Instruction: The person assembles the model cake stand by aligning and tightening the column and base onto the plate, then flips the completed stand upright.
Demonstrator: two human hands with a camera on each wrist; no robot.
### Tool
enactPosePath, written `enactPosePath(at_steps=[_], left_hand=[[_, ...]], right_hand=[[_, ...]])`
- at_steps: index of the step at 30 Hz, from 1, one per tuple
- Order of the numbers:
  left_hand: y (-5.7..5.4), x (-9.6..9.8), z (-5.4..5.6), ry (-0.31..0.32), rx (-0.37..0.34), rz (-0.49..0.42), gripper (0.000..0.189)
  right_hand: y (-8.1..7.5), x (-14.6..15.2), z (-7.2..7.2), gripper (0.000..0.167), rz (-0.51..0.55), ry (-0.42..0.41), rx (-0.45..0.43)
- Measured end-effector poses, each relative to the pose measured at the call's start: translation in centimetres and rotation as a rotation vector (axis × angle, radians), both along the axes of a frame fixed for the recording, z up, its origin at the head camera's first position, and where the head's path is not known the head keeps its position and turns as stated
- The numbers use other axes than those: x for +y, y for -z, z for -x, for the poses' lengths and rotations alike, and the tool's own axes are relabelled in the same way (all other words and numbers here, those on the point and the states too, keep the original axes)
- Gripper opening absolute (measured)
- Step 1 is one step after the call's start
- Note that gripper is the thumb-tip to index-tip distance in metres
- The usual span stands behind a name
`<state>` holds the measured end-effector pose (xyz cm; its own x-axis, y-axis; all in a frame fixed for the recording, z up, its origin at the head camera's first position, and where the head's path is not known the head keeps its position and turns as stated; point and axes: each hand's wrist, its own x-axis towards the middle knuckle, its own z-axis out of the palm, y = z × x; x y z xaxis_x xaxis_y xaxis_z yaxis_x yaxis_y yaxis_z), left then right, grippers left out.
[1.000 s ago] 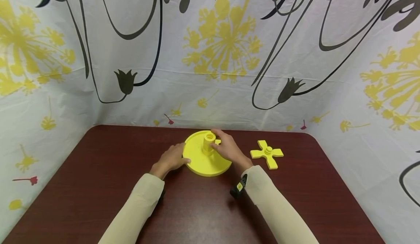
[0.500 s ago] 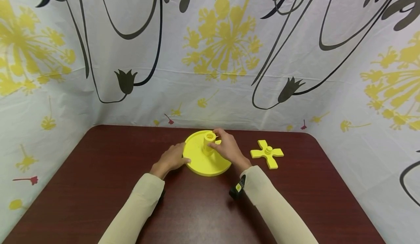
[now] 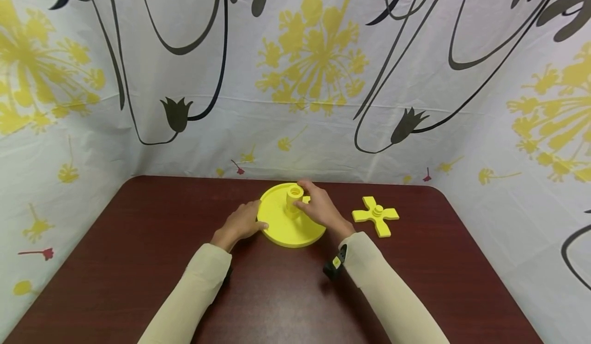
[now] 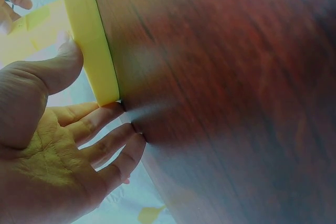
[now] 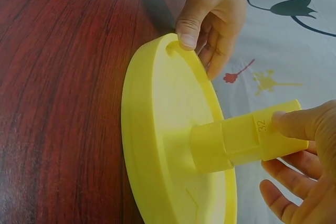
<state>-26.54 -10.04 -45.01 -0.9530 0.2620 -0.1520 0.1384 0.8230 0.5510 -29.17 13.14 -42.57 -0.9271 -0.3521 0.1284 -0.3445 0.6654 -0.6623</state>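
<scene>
A round yellow dish with a raised rim lies flat on the table, a yellow tubular post upright at its middle. My left hand grips the dish's left edge, thumb on the rim and fingers down its outer side, as the left wrist view also shows. My right hand pinches the post near its hollow top, where the right wrist view shows the number 32. A small yellow part peeks out behind the post, mostly hidden by the right hand.
A yellow four-armed cross with a short threaded-looking stub lies on the table to the right. The dark reddish-brown table ends close behind the dish, against a patterned white cloth.
The right thumb and fingers have shifted slightly around the top of the post. The left hand, dish and cross keep their places.
</scene>
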Motion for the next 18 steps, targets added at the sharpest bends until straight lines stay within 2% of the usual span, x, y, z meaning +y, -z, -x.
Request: enactPosePath(at_steps=[11, 15, 18], left_hand=[[0.05, 0.01, 0.0, 0.003, 0.002, 0.006, 0.072], [0.18, 0.03, 0.13, -0.001, 0.003, 0.003, 0.072], [0.2, 0.03, 0.14, 0.0, 0.008, 0.003, 0.071]], right_hand=[[0.14, -0.59, -0.29, 0.048, -0.002, 0.107, 0.031], [0.09, -0.78, -0.39, 0.05, -0.003, 0.138, 0.025], [0.04, -0.68, -0.37, 0.057, -0.001, 0.124, 0.001]])
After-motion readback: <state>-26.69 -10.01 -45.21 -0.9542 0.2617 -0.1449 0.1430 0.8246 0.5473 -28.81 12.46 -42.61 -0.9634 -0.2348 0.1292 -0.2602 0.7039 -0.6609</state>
